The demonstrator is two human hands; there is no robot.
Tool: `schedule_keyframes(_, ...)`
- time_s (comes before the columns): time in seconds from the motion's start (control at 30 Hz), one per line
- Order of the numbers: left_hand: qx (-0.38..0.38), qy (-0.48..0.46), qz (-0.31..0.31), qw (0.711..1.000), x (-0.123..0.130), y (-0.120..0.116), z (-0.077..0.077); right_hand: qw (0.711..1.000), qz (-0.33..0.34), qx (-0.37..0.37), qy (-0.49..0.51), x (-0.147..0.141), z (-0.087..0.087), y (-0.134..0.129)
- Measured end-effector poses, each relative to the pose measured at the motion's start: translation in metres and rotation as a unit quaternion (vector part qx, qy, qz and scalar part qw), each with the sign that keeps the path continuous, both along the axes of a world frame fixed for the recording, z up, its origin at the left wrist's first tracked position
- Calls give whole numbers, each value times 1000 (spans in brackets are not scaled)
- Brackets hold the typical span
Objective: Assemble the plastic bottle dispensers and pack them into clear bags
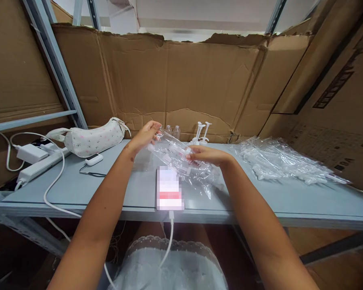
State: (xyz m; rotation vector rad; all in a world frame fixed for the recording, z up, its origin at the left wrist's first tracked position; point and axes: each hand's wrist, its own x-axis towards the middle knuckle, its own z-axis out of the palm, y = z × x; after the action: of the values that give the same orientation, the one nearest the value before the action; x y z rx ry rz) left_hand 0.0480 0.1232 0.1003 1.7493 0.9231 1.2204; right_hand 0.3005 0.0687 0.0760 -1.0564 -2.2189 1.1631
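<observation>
A clear, crinkled plastic bag with small pale items in it lies between my hands at the middle of the grey table. My left hand is closed on the bag's upper left end. Over its right side, my right hand pinches the plastic between thumb and fingers. Small clear bottles stand just behind the bag, beside white pump-like pieces. Below the bag lies a phone with a blurred screen. What exactly the bag contains is too small to tell.
More clear bags with white pieces lie at the right. At the left are a white patterned pouch, a small white device and a power strip with cables. A cardboard wall stands behind the grey table.
</observation>
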Motion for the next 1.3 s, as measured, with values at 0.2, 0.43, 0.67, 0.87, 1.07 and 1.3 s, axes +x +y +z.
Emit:
schedule_keyframes(0.2, 81, -136, 73, 985, 3, 10, 2, 999, -25, 14, 45, 2, -3, 5)
schedule_keyframes(0.43, 41, -284, 241, 927, -8, 19, 1, 962, -165, 65, 210, 0, -5, 8)
schedule_keyframes(0.67, 13, 74, 22, 997, 22, 14, -23, 860, -290, 126, 402, 3, 4, 12)
schedule_keyframes(0.87, 149, 415, -226, 869, 72, -23, -27, 805, -344, 183, 447, 19, 7, 18)
schedule_keyframes(1.07, 168, 540, -201, 800, 113, -36, -35, 788, -360, 204, 456, 29, 5, 25)
schedule_keyframes(1.3, 170, 568, -191, 782, 134, -48, -40, 757, -367, 158, 517, 22, 6, 23)
